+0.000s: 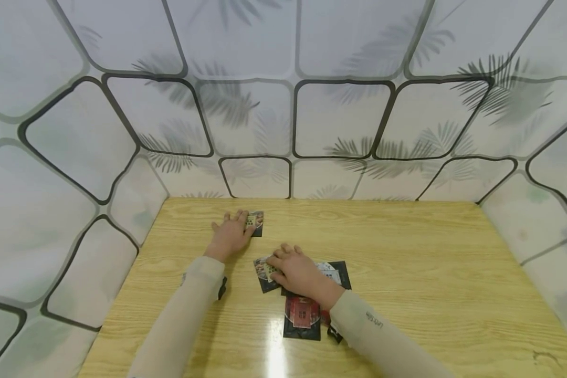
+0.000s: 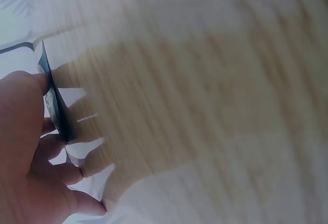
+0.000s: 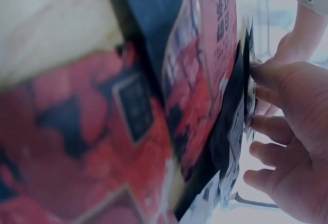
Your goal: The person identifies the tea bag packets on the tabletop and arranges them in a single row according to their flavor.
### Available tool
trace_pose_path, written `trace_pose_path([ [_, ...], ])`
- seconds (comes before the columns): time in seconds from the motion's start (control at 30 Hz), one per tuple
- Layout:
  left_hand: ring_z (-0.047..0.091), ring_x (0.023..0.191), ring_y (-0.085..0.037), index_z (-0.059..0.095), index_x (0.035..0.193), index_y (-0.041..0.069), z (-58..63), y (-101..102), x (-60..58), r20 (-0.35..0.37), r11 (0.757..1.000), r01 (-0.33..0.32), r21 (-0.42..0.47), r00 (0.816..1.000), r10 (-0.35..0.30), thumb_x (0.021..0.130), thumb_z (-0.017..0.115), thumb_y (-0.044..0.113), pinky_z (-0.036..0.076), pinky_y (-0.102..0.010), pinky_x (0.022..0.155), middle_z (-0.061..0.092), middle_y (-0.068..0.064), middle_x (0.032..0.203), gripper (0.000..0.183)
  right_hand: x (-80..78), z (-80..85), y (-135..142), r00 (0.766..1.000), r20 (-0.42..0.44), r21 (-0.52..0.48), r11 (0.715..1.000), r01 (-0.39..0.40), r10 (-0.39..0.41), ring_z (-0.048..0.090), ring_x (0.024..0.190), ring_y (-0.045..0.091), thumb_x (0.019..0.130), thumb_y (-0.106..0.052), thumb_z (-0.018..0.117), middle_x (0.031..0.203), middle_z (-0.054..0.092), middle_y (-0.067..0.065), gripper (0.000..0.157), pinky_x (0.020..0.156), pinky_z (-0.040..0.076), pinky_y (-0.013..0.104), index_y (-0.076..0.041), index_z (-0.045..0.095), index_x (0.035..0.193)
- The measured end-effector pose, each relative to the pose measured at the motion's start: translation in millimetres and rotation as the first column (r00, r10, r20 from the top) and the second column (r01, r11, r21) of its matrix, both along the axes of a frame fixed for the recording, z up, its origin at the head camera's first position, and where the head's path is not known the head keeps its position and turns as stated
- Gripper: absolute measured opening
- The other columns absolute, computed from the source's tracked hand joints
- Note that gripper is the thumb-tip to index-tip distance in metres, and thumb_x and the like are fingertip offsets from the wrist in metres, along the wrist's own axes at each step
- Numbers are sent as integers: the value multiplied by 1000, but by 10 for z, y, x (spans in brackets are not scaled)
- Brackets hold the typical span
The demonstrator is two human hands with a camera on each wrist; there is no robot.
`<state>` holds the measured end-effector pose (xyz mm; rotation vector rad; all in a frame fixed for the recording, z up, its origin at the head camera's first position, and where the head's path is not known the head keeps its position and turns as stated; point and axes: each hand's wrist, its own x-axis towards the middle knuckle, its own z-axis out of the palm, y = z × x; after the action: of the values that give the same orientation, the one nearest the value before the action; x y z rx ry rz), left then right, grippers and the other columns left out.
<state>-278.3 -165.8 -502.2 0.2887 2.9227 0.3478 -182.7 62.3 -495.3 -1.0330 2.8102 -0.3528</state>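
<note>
Each hand (image 1: 230, 236) (image 1: 296, 270) touches a packet (image 1: 258, 229) (image 1: 262, 274)

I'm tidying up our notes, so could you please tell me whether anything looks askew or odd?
Yes: a dark curved mark on the table, toward the person's near right, breaks the wood grain; its cause is unclear. The yellow-labelled packet under the right hand also lies askew to the red packet.

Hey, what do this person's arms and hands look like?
Both hands, left and right, are ungloved. The left sleeve and right sleeve are long and cream-coloured; small dark lettering marks the right one near its cuff. Something black shows at the left cuff.
</note>
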Motion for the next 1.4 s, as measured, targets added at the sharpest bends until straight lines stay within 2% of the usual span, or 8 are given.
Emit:
trace_pose_path([
  [0.53,18,159,-53,25,169,8,29,-1,21,13,1000,-9,-10,1000,9,114,34,49,16,-86,117,23,-16,175,69,-226,8,141,996,40,-35,996,85,-83,41,153,46,109,-34,60,154,57,17,45,126,31,62,-11,61,148],
  [1.07,16,159,-54,23,169,10,-15,-13,-6,20,1000,-2,-5,1000,3,115,33,49,15,-87,116,21,-15,176,68,-473,-9,158,989,67,-52,990,134,-131,43,152,43,111,-32,56,156,55,19,47,128,31,58,-6,57,151],
  [1.4,16,160,-52,24,169,10,8,5,-2,27,1000,-4,-7,1000,4,114,33,50,15,-87,116,20,-14,176,69,-610,-50,145,983,80,-62,984,168,-163,45,151,41,111,-34,55,157,54,19,51,127,34,55,-5,55,153],
])
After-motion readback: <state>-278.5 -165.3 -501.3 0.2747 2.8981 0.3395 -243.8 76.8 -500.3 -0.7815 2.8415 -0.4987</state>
